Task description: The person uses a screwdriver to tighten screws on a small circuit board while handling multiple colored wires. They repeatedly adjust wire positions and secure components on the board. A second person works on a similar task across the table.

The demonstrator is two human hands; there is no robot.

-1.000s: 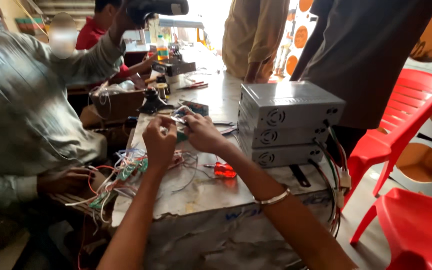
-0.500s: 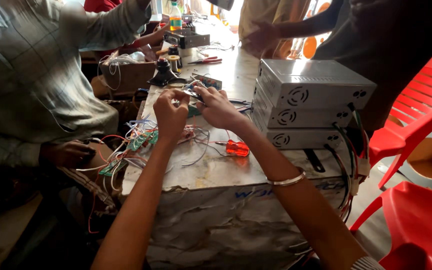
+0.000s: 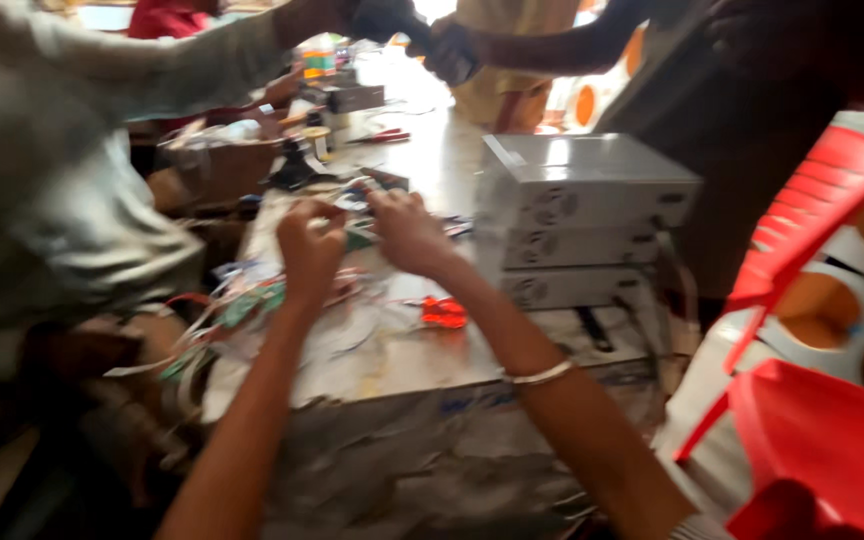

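Coloured wires [image 3: 252, 300] litter my bench [image 3: 392, 350]; left hand [image 3: 310, 250] and right hand [image 3: 407, 232] pinch something small and blurred at twelve o'clock.

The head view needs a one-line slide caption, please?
Both hands, left hand and right hand, work small wiring beside stacked grey metal boxes.

Just right of the fingers [image 3: 392, 205] stands a stack of pale grey metal boxes [image 3: 582, 215]. Below the fingertips lie tangled red, green and white wires [image 3: 252, 305]. A small orange-red tool [image 3: 444, 313] lies nearer the wrist. Bright red plastic chairs [image 3: 812, 440] stand far right.
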